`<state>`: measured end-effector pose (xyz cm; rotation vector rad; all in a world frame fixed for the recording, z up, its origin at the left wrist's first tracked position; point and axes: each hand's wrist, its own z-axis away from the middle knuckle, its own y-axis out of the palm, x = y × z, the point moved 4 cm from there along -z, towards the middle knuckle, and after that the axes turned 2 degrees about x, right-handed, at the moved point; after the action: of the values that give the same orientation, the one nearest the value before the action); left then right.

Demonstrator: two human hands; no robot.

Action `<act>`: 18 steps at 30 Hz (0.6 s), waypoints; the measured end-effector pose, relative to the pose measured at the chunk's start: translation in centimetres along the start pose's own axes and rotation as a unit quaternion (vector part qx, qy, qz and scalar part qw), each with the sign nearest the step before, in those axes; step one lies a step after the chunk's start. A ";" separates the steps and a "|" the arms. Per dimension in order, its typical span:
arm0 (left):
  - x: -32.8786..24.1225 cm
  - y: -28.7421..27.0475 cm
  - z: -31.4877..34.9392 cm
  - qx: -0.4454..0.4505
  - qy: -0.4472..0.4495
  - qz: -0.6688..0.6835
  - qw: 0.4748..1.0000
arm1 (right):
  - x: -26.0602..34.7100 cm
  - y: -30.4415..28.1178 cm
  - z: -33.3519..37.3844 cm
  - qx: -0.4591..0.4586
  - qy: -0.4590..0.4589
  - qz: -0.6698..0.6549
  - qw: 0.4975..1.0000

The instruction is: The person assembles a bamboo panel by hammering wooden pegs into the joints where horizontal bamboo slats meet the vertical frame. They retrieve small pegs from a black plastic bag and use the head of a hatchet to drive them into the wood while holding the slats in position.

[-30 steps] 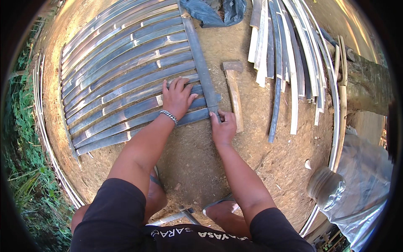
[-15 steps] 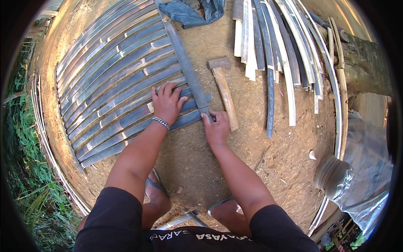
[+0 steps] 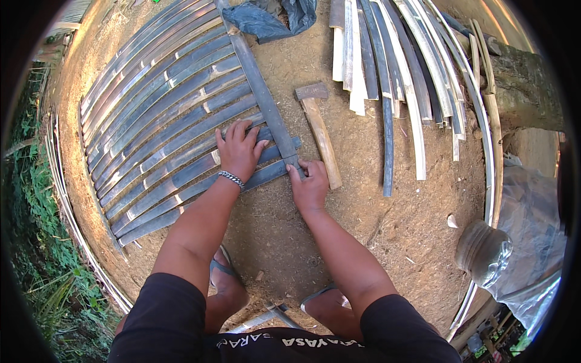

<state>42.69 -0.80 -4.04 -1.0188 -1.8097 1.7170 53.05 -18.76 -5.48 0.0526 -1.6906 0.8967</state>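
A panel of dark bamboo slats (image 3: pixel 175 133) lies on the ground to the left, with narrow gaps between the slats. Across their right ends runs a long bamboo crosspiece (image 3: pixel 261 91). My left hand (image 3: pixel 238 154) rests with spread fingers on the slats near the panel's lower right corner. At that corner, my right hand (image 3: pixel 310 186) pinches the near end of the crosspiece between thumb and fingers, where it overlaps the lowest slat. A hatchet (image 3: pixel 321 136) with a wooden handle lies on the soil just right of the crosspiece.
Loose bamboo strips (image 3: pixel 387 78) fan out at the upper right. Black plastic sheeting (image 3: pixel 272 24) lies beyond the panel. A plastic jug (image 3: pixel 483 253) stands at the right beside clear plastic sheeting (image 3: pixel 526 218). A log (image 3: pixel 526 91) lies far right; green plants (image 3: pixel 42 212) line the left edge.
The view has shifted very slightly. Both hands keep the same places on the panel and crosspiece.
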 end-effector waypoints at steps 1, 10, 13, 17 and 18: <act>0.0 0.0 0.0 0.001 -0.001 0.001 1.000 | 0.0 0.0 0.0 0.006 0.009 -0.003 1.000; -0.4 0.2 -0.1 0.001 -0.010 -0.002 1.000 | 0.4 -0.4 0.0 0.035 0.049 -0.007 0.998; -0.3 0.1 -0.1 0.003 -0.008 0.005 1.000 | 0.3 -0.3 -0.1 0.031 0.051 -0.012 0.998; -0.4 0.0 -0.1 0.008 -0.015 0.006 1.000 | 0.1 -0.2 0.0 0.023 0.039 -0.010 0.999; -0.3 0.0 -0.1 0.011 -0.018 0.005 1.000 | 0.1 -0.1 0.1 0.022 0.038 -0.010 0.999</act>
<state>42.97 -0.97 -4.01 -0.9949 -1.8068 1.7682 53.00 -18.85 -5.35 0.0642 -1.5967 0.9113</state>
